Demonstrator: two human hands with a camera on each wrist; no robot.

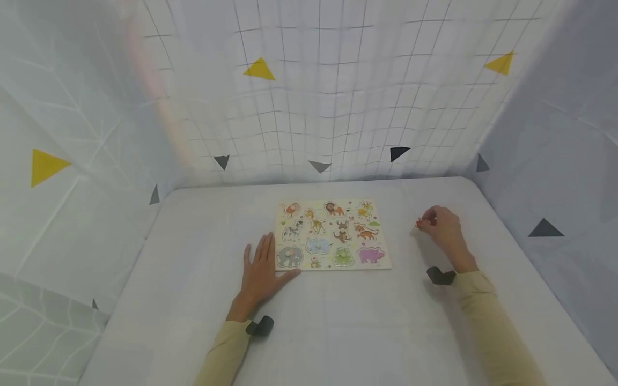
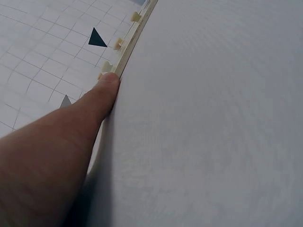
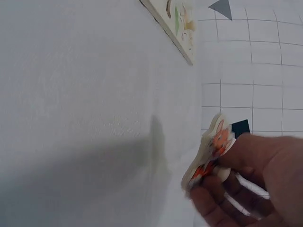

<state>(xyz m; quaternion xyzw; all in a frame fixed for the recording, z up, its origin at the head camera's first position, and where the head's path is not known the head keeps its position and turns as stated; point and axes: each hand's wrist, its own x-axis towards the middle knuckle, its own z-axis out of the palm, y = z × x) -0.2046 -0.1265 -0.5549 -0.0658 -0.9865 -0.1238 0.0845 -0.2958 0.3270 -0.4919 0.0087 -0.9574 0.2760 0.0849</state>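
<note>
A wooden animal peg puzzle board (image 1: pixel 333 262) lies flat on the white table. My left hand (image 1: pixel 260 273) rests at its near left corner, fingers straight along the left side and the thumb (image 2: pixel 110 81) against the front edge. To the right of the board, my right hand (image 1: pixel 444 230) pinches a small orange animal puzzle piece (image 3: pixel 220 142) above the table. Its wooden edge faces the right wrist camera, and the fingers hide part of it. Elephant (image 1: pixel 289 256), frog (image 1: pixel 343 257) and purple hippo (image 1: pixel 370 254) pictures show along the board's near row.
A white cloth covers the table (image 1: pixel 338 332). Behind it hangs a white curtain with a grid and triangles (image 1: pixel 333 107), and pale cloth walls (image 1: pixel 555 161) stand at both sides. Each wrist carries a dark camera mount (image 1: pixel 260 326). Several light knobs (image 2: pixel 118 43) stick up from the board.
</note>
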